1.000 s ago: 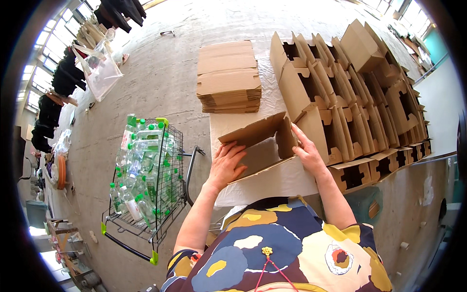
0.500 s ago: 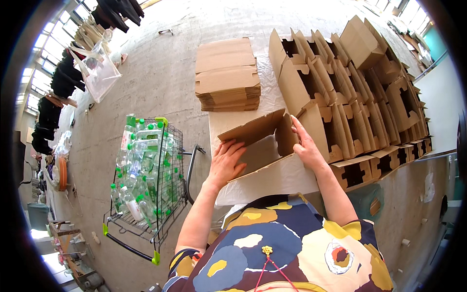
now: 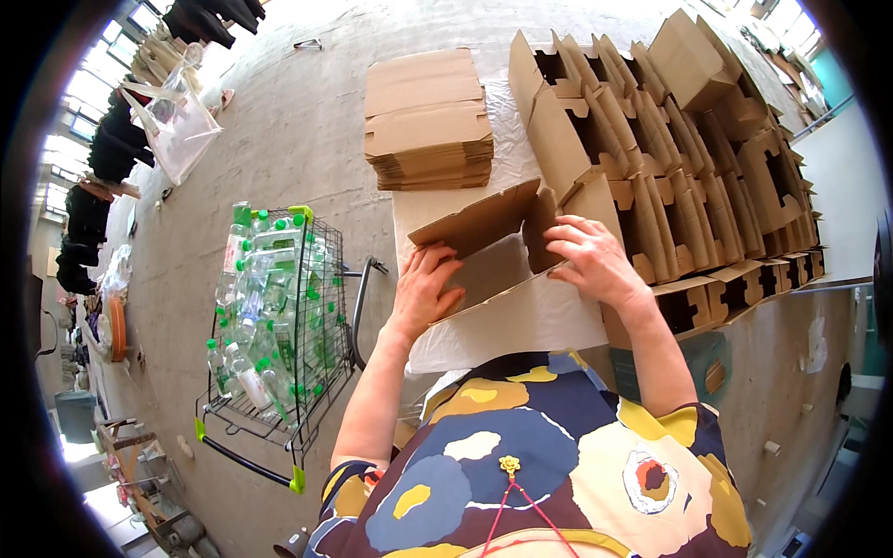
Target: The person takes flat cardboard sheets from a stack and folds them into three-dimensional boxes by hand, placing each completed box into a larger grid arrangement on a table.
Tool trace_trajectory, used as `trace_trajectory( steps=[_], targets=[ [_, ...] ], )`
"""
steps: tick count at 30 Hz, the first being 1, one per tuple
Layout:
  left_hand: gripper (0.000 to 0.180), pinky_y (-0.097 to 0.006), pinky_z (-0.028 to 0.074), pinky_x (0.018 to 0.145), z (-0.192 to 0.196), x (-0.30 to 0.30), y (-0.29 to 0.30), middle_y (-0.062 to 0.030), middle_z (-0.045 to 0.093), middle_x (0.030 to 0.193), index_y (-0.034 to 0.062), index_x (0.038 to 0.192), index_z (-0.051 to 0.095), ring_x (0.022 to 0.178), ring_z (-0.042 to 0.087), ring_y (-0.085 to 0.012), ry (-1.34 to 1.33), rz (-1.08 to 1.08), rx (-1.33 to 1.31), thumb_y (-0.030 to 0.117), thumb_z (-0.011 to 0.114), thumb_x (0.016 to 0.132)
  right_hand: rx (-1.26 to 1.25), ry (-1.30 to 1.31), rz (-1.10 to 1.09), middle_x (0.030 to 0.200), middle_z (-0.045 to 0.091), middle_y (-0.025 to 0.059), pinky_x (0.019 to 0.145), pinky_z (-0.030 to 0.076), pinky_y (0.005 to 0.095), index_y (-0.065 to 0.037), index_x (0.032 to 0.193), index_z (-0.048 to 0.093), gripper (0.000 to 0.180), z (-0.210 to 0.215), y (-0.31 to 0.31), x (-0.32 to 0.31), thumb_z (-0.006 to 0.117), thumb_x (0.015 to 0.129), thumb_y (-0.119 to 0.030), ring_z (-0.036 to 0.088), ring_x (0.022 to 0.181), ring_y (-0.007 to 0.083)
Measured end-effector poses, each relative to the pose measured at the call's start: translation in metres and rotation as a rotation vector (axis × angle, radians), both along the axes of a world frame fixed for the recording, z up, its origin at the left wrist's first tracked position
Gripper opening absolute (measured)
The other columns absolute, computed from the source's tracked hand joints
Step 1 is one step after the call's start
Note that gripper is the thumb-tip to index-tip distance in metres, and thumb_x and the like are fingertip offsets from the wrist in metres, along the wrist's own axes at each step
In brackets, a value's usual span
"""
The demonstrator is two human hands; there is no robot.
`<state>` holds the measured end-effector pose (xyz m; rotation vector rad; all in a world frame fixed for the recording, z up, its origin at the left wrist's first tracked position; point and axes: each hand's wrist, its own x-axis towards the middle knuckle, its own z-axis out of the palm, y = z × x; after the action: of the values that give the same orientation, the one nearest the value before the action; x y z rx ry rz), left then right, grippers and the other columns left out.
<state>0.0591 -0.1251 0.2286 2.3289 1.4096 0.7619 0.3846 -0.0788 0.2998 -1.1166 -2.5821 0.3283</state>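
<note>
A brown cardboard box (image 3: 479, 223), partly folded, stands on the white-covered table (image 3: 558, 339) before me, its inside facing up toward me. My left hand (image 3: 423, 293) grips its left end, with the thumb along the near wall and the fingers at the far panel. At the right end, my right hand (image 3: 593, 260) has its fingers bent over the edge of the end flap and the thumb low by the near corner. Behind the box lies a stack of flat cardboard blanks (image 3: 428, 121).
Rows of folded cardboard boxes (image 3: 642, 167) are piled on the right, close to my right hand. On the left stands a wire cart (image 3: 298, 353) full of clear bottles with green caps (image 3: 265, 279). A clear plastic bag (image 3: 177, 130) and dark cloths (image 3: 88, 223) are farther left.
My right hand has shifted from the outer right edge of the box to over its end flap, fingers now bent inward. The left hand keeps its hold.
</note>
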Motion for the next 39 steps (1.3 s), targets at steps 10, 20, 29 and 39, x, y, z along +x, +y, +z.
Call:
trace_trajectory(
  steps=[10,20,29,39],
  targets=[
    [0.034,-0.04,0.05,0.092,0.04,-0.007,-0.029,-0.0145,0.069,0.102,0.0041,0.109,0.07,0.102,0.06,-0.0357,-0.492,-0.009,-0.323,0.035,0.066,0.094,0.084,0.043,0.012,0.098,0.07,0.0034,0.101,0.048,0.0424,-0.005,0.079,0.071,0.017,-0.014,0.004,-0.002,0.081,0.076,-0.019,0.058,0.122,0.0274],
    [0.041,-0.041,0.055,0.086,0.041,-0.005,-0.033,-0.0153,0.071,0.103,0.0022,0.107,0.069,0.099,0.067,-0.0344,-0.157,0.039,-0.283,0.035,0.08,0.085,-0.083,0.019,-0.005,0.096,0.07,0.007,0.1,0.049,0.0406,-0.002,0.08,0.074,0.023,-0.005,0.005,0.006,0.081,0.081,-0.024,0.057,0.122,0.0282],
    [0.025,-0.042,0.054,0.072,0.045,-0.001,-0.022,-0.015,0.072,0.087,0.0062,0.099,0.069,0.081,0.07,-0.0351,-0.174,0.145,-0.336,0.031,0.069,0.095,-0.072,-0.029,-0.033,0.099,0.07,0.0068,0.097,0.051,0.0397,-0.002,0.084,0.074,0.02,-0.01,0.006,0.004,0.077,0.085,-0.022,0.056,0.122,0.0282],
    [0.02,-0.04,0.054,0.078,0.039,0.018,-0.013,-0.0116,0.069,0.106,0.0104,0.11,0.074,0.092,0.068,-0.0333,-0.09,0.309,-0.222,0.016,0.07,0.09,0.193,-0.068,-0.279,0.112,0.069,0.0039,0.094,0.051,0.0373,-0.01,0.105,0.076,0.024,-0.042,-0.004,-0.03,0.073,0.081,-0.012,0.058,0.113,0.0244]
  ],
)
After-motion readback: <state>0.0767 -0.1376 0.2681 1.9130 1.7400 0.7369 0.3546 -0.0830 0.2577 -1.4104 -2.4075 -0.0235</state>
